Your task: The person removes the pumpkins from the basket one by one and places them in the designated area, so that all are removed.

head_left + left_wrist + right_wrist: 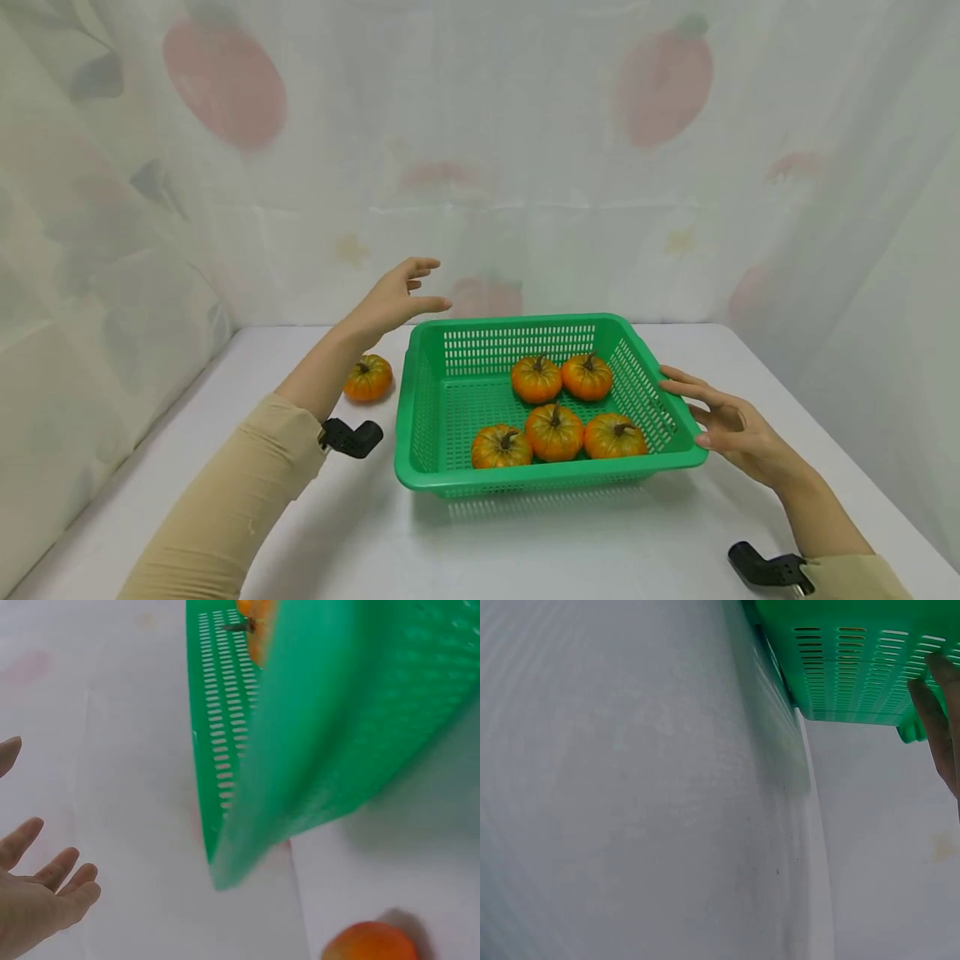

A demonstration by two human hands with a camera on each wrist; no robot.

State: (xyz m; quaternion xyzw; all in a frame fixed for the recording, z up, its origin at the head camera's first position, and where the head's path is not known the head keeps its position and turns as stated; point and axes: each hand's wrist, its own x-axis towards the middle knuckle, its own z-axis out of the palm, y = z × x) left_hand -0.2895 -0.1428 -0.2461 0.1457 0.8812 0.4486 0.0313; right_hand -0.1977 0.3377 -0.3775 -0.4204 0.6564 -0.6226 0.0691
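A green plastic basket [551, 477] with slotted walls stands in the middle of the table, holding several small orange pumpkins [554, 432]. My left hand [393, 298] is raised by the basket's far left corner, fingers spread and holding nothing. Below that forearm, one more small pumpkin [368, 378] sits on the table left of the basket, partly covered by the arm. At the basket's right side is my right hand [738, 433], its thumb at the near right corner of the rim. In the right wrist view, its extended fingers [932, 712] lie against the slotted outer wall.
The white table [525, 558] reaches back to a pale curtain [555, 233] with faded fruit prints. More curtain hangs along the left and right sides. A black wrist-worn device [352, 437] sits on the left wrist, and a similar device [765, 567] on the right.
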